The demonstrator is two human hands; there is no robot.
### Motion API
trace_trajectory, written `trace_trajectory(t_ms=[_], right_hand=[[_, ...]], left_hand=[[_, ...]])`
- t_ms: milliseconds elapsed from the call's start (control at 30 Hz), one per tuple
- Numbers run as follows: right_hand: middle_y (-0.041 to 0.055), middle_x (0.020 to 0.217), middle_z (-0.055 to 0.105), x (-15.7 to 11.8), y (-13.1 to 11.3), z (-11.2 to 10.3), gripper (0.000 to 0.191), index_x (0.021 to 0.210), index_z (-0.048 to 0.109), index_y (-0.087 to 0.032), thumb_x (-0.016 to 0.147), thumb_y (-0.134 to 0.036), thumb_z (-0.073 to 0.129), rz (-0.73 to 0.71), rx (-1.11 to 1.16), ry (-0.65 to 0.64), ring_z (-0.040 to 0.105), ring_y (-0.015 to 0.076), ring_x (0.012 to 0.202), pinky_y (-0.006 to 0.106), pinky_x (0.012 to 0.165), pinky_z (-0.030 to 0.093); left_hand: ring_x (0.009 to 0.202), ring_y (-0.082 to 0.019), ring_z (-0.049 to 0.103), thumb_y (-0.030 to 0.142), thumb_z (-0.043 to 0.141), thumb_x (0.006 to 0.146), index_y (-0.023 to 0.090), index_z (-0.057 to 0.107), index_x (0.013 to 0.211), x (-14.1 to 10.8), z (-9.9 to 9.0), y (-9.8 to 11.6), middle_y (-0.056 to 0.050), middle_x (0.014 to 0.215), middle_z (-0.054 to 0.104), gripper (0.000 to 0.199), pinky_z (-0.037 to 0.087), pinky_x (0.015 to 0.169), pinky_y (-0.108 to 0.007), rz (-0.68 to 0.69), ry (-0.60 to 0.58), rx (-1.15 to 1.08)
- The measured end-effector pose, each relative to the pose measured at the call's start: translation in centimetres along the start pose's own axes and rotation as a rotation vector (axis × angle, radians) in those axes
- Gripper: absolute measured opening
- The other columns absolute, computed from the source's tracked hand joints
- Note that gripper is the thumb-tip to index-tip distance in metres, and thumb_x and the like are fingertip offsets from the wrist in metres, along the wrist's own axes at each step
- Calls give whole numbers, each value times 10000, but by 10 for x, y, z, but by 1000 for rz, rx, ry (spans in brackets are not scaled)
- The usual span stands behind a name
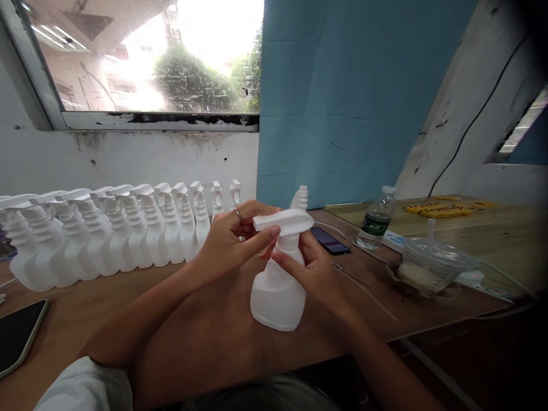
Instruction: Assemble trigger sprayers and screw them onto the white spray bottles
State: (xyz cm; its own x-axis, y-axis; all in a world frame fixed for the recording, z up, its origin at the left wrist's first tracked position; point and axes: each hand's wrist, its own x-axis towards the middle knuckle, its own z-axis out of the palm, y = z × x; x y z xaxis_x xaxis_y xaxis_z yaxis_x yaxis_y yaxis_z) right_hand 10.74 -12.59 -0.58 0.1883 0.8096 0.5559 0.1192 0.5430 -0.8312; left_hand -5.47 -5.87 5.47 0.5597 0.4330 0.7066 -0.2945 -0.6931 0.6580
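A white spray bottle point(278, 302) stands slightly tilted over the brown table in front of me. My left hand point(235, 237), with a ring on one finger, is closed on its white trigger spray head point(285, 220), thumb along the near side. My right hand point(314, 265) wraps round the bottle's neck and shoulder from the right. The trigger is mostly hidden by my fingers. Directly behind it, the ribbed neck of another white bottle point(302, 197) pokes up, its body hidden.
A long row of white spray bottles point(132, 228) lines the left back of the table point(205, 342). A phone point(19, 337) lies at left, another phone point(329, 241) behind my right hand. A water bottle point(377, 220), lidded plastic bowl point(428, 265) and cables are at right.
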Motion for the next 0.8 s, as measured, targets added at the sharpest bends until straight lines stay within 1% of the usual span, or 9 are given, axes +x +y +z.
trace_trajectory(t_ms=[100, 233, 300, 400, 467, 600, 633, 733, 800], right_hand=[[23, 904, 688, -1, 1, 3, 306, 1057, 583, -259, 818, -391, 721, 24, 116, -73, 679, 195, 745, 332, 647, 549], [67, 917, 688, 0, 5, 5, 376, 1046, 607, -231, 887, -567, 553, 6, 289, -115, 688, 236, 790, 362, 622, 556], [71, 907, 691, 0, 6, 7, 359, 1019, 621, -223, 913, -549, 515, 36, 325, -75, 693, 238, 788, 366, 621, 563], [30, 892, 697, 0, 5, 10, 256, 1055, 596, -264, 863, -424, 652, 65, 329, -16, 694, 205, 720, 336, 604, 560], [2, 879, 697, 0, 4, 10, 335, 1105, 561, -298, 817, -356, 720, 66, 338, -10, 687, 185, 673, 316, 586, 550], [26, 856, 691, -1, 2, 9, 327, 1113, 556, -272, 861, -466, 630, 67, 382, -62, 684, 205, 691, 326, 565, 545], [26, 843, 688, 0, 2, 8, 314, 1095, 559, -265, 863, -466, 626, 79, 377, -59, 681, 204, 687, 323, 560, 544], [0, 789, 672, 1, 1, 8, 336, 1078, 551, -261, 807, -358, 726, 93, 330, -34, 659, 171, 633, 287, 549, 528], [6, 793, 669, 1, 0, 8, 339, 1092, 541, -254, 827, -389, 702, 73, 354, -56, 655, 169, 629, 293, 562, 527]], left_hand=[[613, -83, 592, 293, 651, 905, 219, 673, 1069, 3, 0, -5, 11, 761, 628, 182, 508, 558, -189, -29, -33, -79], [656, -90, 598, 319, 659, 895, 226, 677, 1056, 8, -4, -12, -7, 841, 644, 187, 505, 570, -193, -72, -35, -121], [659, -94, 603, 322, 655, 898, 230, 676, 1066, 9, -6, -12, -10, 845, 650, 193, 507, 572, -197, -86, -40, -115], [624, -98, 594, 320, 644, 907, 232, 670, 1077, 10, -7, -11, 3, 763, 634, 193, 507, 572, -211, -96, -66, -108], [609, -93, 577, 309, 637, 911, 236, 670, 1080, 9, -8, -10, 10, 747, 621, 187, 497, 573, -213, -94, -89, -119], [625, -87, 543, 300, 645, 902, 235, 681, 1065, 10, -10, -9, 10, 769, 599, 180, 466, 581, -213, -103, -110, -143], [617, -88, 531, 309, 650, 897, 233, 680, 1063, 11, -10, -10, 14, 749, 584, 185, 455, 573, -213, -112, -110, -144], [593, -86, 501, 329, 652, 894, 227, 676, 1062, 11, -9, -11, 25, 699, 547, 198, 434, 555, -213, -131, -118, -167], [602, -83, 501, 324, 653, 895, 223, 676, 1061, 11, -9, -13, 20, 719, 554, 195, 434, 560, -209, -119, -124, -186]])
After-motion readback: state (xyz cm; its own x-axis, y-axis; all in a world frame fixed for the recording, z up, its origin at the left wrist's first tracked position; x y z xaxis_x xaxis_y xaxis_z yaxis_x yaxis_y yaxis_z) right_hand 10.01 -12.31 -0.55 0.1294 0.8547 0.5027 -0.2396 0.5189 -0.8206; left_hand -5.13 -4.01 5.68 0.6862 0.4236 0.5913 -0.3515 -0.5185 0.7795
